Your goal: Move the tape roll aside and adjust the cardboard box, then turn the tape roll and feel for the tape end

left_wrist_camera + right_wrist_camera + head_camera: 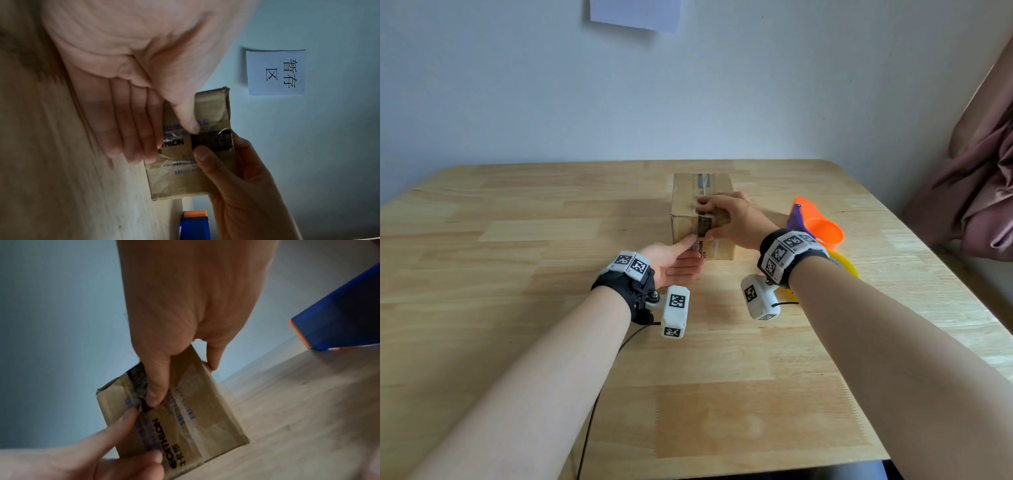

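Note:
A brown cardboard box (690, 192) stands on the wooden table (517, 240), with a dark strip of tape (705, 224) running over its near top edge and down the front. My right hand (732, 219) is curled over that edge, fingers on top and thumb on the front beside the strip. My left hand (674, 263) lies palm up in front of the box, fingers straight, thumb tip pressing the front face at the strip. The left wrist view shows the box (185, 181) with both thumbs at the tape (205, 139). The right wrist view shows the box (205, 426) tilted.
An orange cone-shaped cup (822, 229) with a purple part (796, 219) lies just right of the box, and a yellow ring (846, 263) is behind my right wrist. A paper note (635, 13) hangs on the wall. Pink cloth (979, 171) sits off the table's right edge.

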{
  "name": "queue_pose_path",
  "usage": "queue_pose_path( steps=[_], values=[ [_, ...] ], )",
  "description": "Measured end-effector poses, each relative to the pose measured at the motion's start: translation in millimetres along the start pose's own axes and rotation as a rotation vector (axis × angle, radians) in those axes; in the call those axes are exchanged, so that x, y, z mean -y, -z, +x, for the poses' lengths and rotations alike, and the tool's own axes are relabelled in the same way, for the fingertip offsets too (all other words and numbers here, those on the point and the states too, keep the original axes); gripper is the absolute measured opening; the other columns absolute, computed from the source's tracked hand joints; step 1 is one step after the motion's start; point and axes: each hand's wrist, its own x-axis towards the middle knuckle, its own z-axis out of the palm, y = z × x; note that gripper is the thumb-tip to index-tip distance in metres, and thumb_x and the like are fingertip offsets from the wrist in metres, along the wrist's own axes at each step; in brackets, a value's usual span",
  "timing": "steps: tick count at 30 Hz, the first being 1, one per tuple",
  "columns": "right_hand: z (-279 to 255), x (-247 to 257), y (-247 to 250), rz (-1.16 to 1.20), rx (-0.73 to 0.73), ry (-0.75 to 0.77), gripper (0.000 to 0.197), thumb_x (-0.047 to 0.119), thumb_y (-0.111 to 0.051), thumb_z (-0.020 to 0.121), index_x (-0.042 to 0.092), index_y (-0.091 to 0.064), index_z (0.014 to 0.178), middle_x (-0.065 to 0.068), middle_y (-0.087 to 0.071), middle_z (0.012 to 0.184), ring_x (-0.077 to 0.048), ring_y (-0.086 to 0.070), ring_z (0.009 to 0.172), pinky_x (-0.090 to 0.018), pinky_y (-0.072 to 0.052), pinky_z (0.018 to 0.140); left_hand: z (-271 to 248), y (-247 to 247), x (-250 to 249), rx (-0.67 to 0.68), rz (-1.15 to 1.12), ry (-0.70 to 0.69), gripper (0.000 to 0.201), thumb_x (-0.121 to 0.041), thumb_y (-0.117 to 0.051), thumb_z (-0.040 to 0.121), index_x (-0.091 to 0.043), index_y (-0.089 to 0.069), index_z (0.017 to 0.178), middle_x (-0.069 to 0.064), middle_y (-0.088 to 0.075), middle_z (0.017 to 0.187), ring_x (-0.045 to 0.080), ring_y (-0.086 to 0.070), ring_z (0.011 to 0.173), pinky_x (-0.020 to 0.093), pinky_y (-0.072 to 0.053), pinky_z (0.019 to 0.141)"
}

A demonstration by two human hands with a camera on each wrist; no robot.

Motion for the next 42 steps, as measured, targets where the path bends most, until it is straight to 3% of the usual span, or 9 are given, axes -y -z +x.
queue_pose_path(
  steps=[6, 11, 18, 22, 27, 31, 34, 38, 42],
  values=[
    [8, -18, -5, 0.071, 0.042, 0.064, 0.032, 0.060, -0.079, 0.068, 0.059, -0.066, 0.098, 0.030, -0.060, 0.128, -0.021, -0.051, 0.138, -0.047, -0.042, 0.117, 8, 3, 5, -0.004, -0.006, 0.005, 0.027, -0.028, -0.077, 0.091, -0.001, -0.074, 0.096, 0.014, -0.081, 0.087, 0.025, -0.079, 0.076, 0.034, -0.066, 0.068],
    [2, -6, 6, -0.009, 0.098, -0.001, 0.061, 0.009, -0.087, 0.076, 0.023, -0.066, 0.132, 0.012, -0.054, 0.149, -0.020, -0.031, 0.147, -0.040, -0.026, 0.124, 5, 3, 3, 0.013, 0.011, 0.027, 0.021, -0.019, -0.079, 0.089, 0.000, -0.074, 0.098, 0.012, -0.080, 0.085, 0.023, -0.078, 0.075, 0.031, -0.065, 0.064],
    [5, 16, 14, 0.280, 0.171, 0.004, 0.079, -0.005, -0.071, 0.087, 0.022, -0.043, 0.156, -0.001, -0.046, 0.158, -0.013, -0.044, 0.141, -0.031, -0.042, 0.116, -4, 2, -3, 0.025, -0.001, 0.046, 0.014, -0.011, -0.072, 0.095, -0.001, -0.070, 0.106, 0.010, -0.079, 0.091, 0.027, -0.075, 0.085, 0.034, -0.066, 0.071],
    [1, 20, 21, 0.614, -0.149, -0.078, 0.066, -0.005, -0.061, 0.093, 0.017, -0.045, 0.153, -0.004, -0.050, 0.157, -0.020, -0.048, 0.141, -0.033, -0.042, 0.113, -8, -1, -4, 0.027, 0.014, 0.040, 0.017, -0.012, -0.069, 0.097, -0.004, -0.068, 0.112, 0.009, -0.080, 0.098, 0.028, -0.075, 0.090, 0.036, -0.061, 0.080],
    [-18, 9, 37, 0.216, -0.157, -0.254, 0.035, 0.005, -0.060, 0.092, 0.019, -0.070, 0.122, 0.001, -0.074, 0.109, -0.014, -0.066, 0.094, -0.021, -0.050, 0.071, -12, -8, -7, -0.006, 0.072, 0.034, 0.028, -0.016, -0.068, 0.097, -0.007, -0.068, 0.123, 0.005, -0.082, 0.095, 0.026, -0.076, 0.089, 0.034, -0.060, 0.074],
    [-35, 1, 43, -0.287, 0.115, -0.419, 0.021, 0.014, -0.062, 0.087, 0.016, -0.080, 0.098, -0.002, -0.076, 0.101, -0.022, -0.070, 0.092, -0.032, -0.059, 0.081, -20, -21, -11, -0.041, 0.129, 0.030, 0.029, -0.021, -0.069, 0.095, -0.015, -0.069, 0.124, 0.000, -0.082, 0.098, 0.026, -0.074, 0.090, 0.034, -0.058, 0.074],
    [-46, -14, 51, -0.505, 0.235, -0.565, 0.018, 0.034, -0.072, 0.073, 0.019, -0.068, 0.082, -0.005, -0.074, 0.098, -0.024, -0.066, 0.076, -0.029, -0.052, 0.063, -32, -32, -12, -0.011, 0.166, 0.060, 0.024, -0.025, -0.067, 0.096, -0.021, -0.069, 0.119, -0.005, -0.081, 0.104, 0.025, -0.072, 0.093, 0.034, -0.053, 0.073],
    [-68, -24, 57, -0.451, 0.230, -0.740, 0.091, 0.047, -0.095, 0.038, 0.016, -0.060, 0.115, -0.008, -0.072, 0.096, -0.028, -0.071, 0.077, -0.035, -0.057, 0.062, -47, -44, -11, 0.036, 0.203, 0.055, 0.026, -0.026, -0.067, 0.095, -0.022, -0.068, 0.121, -0.004, -0.080, 0.113, 0.025, -0.071, 0.092, 0.034, -0.051, 0.071],
    [-95, 0, 57, -0.477, 0.311, -0.732, 0.059, 0.021, -0.085, 0.077, 0.013, -0.059, 0.129, -0.009, -0.071, 0.108, -0.030, -0.069, 0.093, -0.037, -0.059, 0.080, -61, -51, -10, 0.076, 0.180, 0.030, 0.019, -0.024, -0.065, 0.097, -0.020, -0.068, 0.115, -0.004, -0.081, 0.095, 0.024, -0.071, 0.085, 0.033, -0.051, 0.068]
  ],
)
